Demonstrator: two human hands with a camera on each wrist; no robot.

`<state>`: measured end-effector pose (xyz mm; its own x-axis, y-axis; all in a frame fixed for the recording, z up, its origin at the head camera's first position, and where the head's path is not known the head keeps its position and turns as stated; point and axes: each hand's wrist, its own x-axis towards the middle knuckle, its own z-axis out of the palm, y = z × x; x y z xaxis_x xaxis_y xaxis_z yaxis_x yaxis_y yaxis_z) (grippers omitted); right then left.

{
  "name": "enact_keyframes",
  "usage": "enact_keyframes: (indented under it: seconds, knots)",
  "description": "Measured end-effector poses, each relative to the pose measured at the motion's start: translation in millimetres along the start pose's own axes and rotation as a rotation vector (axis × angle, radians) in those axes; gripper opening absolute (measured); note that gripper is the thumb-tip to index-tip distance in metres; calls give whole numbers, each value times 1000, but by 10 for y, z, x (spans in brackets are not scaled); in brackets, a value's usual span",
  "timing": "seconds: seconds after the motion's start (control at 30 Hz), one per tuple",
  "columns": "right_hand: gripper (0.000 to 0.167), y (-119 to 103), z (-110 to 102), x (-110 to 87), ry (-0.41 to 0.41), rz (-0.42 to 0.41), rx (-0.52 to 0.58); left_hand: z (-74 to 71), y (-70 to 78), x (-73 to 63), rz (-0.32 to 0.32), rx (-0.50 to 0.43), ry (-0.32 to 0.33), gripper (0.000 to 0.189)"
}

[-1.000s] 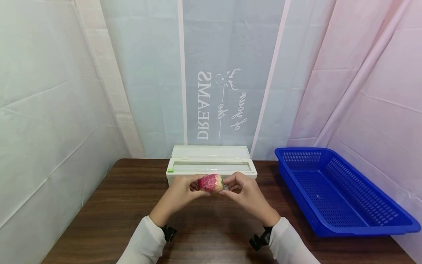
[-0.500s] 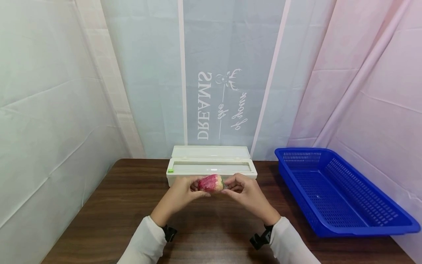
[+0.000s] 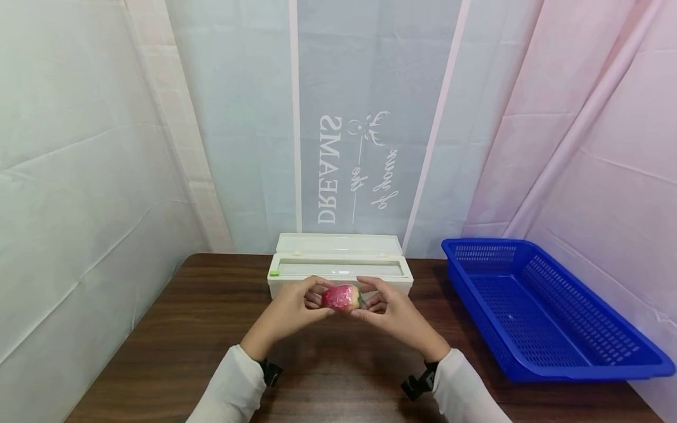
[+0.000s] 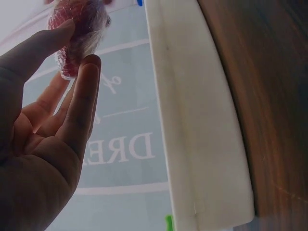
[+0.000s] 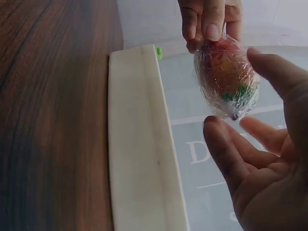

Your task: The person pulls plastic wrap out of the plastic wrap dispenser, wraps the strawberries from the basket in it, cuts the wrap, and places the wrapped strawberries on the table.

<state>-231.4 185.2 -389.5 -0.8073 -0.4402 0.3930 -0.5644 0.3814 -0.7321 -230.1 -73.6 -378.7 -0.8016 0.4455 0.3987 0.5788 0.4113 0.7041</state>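
Observation:
A red, pale yellow and green fruit (image 3: pixel 341 298), its exact kind unclear, is wrapped in clear cling film and held up above the table. My left hand (image 3: pixel 291 305) pinches its red end between thumb and fingers. At the green end, my right hand (image 3: pixel 394 314) spreads its thumb and fingers on either side of the fruit. In the right wrist view, the right thumb (image 5: pixel 274 67) lies along the fruit's edge, while the fingertips stand just below. Behind both hands sits a white cling film dispenser (image 3: pixel 341 258) with a raised lid and a green slider.
A blue perforated plastic basket (image 3: pixel 508 358) stands at the right of the dark wooden table (image 3: pixel 211 329). Hanging cloth (image 3: pixel 248 129) closes off the back and both sides.
My right fingers have spread apart from their pinch on the film at the green end. The fruit has shifted slightly right and turned a little in my left hand.

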Motion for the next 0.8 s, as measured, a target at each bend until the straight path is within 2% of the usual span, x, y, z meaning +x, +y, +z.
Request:
enact_keyframes:
  seconds: [0.07, 0.2, 0.33, 0.53, 0.63, 0.8]
  knots:
    - [63, 3, 8, 2, -31, 47, 26, 19, -12, -2, 3, -16, -8, 40]
    - [56, 50, 19, 13, -124, 130, 209, 59, -29, 0, 1, -66, -30, 39]
    - [53, 105, 30, 30, -210, 157, 363, 94, -59, 14, -13, -167, -53, 39]
    - [51, 135, 41, 35, -221, 138, 395, 120, -84, 11, -89, -362, -197, 41]
    - [44, 139, 46, 32, -213, 135, 389, 126, -83, 9, -96, -384, -241, 42]
    - [38, 142, 47, 23, -207, 150, 392, 134, -72, 5, -101, -373, -252, 43]
